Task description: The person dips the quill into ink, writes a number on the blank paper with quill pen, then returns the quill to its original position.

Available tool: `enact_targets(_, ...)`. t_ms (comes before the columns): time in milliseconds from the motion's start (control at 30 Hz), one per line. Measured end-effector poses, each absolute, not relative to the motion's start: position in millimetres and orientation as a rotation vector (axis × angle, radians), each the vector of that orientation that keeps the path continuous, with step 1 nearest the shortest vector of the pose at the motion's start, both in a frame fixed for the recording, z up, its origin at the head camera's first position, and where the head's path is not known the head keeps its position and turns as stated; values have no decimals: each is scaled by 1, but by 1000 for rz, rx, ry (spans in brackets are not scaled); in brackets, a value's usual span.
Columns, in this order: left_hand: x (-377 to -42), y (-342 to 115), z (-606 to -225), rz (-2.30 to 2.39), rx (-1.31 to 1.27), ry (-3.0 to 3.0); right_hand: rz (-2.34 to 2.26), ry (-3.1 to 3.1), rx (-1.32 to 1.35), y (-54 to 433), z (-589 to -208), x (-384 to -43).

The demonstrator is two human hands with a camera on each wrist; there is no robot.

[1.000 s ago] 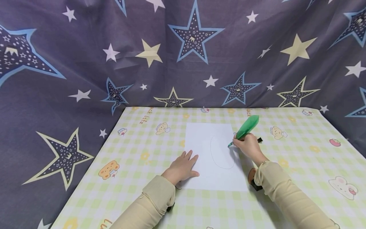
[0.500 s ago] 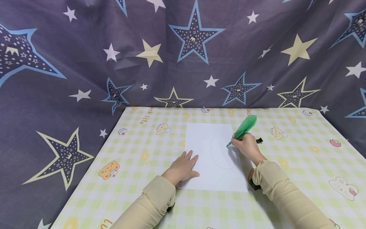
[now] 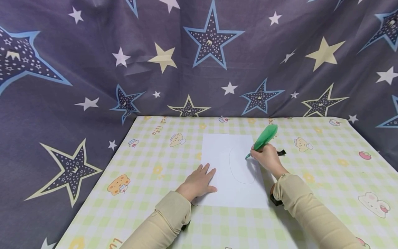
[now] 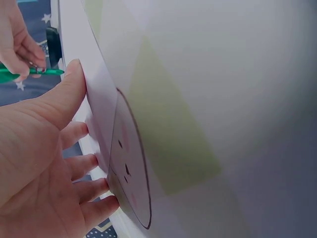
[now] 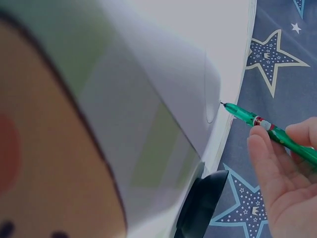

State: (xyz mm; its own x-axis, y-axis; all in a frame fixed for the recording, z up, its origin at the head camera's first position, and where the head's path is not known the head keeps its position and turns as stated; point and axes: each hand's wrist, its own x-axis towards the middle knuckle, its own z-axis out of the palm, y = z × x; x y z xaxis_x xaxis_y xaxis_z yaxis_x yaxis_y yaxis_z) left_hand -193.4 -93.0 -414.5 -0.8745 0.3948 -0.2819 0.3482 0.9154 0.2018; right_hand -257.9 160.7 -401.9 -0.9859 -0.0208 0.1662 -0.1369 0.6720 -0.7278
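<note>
A white sheet of paper (image 3: 217, 145) lies on the checked tablecloth, bearing a thin curved line like an unclosed oval. My left hand (image 3: 199, 181) rests flat on its left edge, fingers spread; in the left wrist view the thumb (image 4: 72, 89) stretches along the sheet. With my right hand (image 3: 268, 158) I pinch a green pen (image 3: 263, 138) topped by a feather-shaped end. Its tip is at the paper, inside the upper right of the curve. The right wrist view shows the green pen (image 5: 242, 114) between thumb and fingers, its fine dark point close to the drawn line.
The table wears a green-and-white checked cloth (image 3: 329, 186) printed with cartoon animals and flowers. Behind it hangs a dark curtain (image 3: 199, 79) with stars. A black strap end (image 3: 281, 152) sticks out beside my right hand.
My right hand and the green pen have shifted slightly left and up over the paper. My left hand stays in place.
</note>
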Motion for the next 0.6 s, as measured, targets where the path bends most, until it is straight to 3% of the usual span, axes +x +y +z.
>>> enact_targets(600,-192,-93,-412,221,545,2758,1230,-2738,171,156,-402,-258)
